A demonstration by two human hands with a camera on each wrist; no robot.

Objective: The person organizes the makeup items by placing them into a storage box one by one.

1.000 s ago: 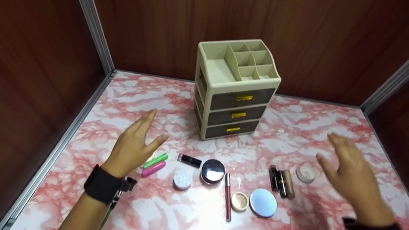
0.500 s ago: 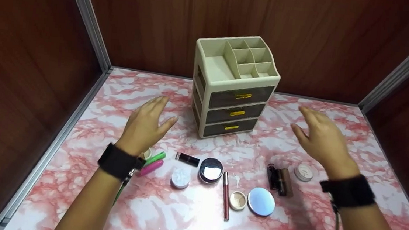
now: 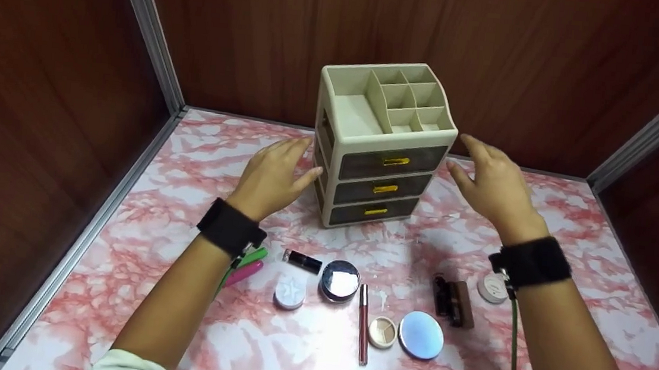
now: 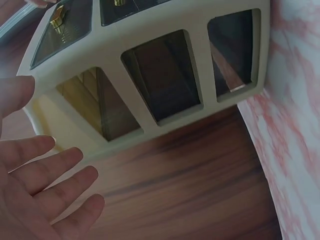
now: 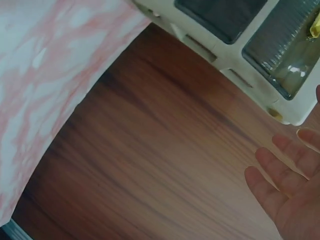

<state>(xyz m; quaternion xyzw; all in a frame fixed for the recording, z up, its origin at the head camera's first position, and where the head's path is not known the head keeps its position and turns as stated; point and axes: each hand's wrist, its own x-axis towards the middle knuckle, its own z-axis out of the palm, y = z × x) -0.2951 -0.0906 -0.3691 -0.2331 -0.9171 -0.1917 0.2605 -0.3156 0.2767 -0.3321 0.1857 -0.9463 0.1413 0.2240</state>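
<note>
A cream makeup organizer (image 3: pixel 393 138) with three dark drawers, gold handles and a divided open top stands at the back of the table. My left hand (image 3: pixel 273 177) is at its left side, fingers extended and thumb apart; contact cannot be told. In the left wrist view, straight fingers (image 4: pixel 60 172) spread beside the organizer's side (image 4: pixel 115 80) with its window-like openings. On the other side, my right hand (image 3: pixel 493 184) is held close to the right wall, its fingers nearly straight. The right wrist view shows that hand (image 5: pixel 295 190) just apart from the organizer (image 5: pixel 235 55). Neither hand holds anything.
Cosmetics lie in front: a black tube (image 3: pixel 302 261), a round black-lidded jar (image 3: pixel 340 281), a white jar (image 3: pixel 290 293), a lip gloss (image 3: pixel 364 325), a small palette (image 3: pixel 382 332), a blue compact (image 3: pixel 421 335). Green (image 3: pixel 253 257) and pink tubes (image 3: pixel 245 273) lie left. Wooden walls enclose the table.
Both hands have moved forward and inward, from above the cosmetics to either side of the organizer. The organizer and cosmetics stay in place.
</note>
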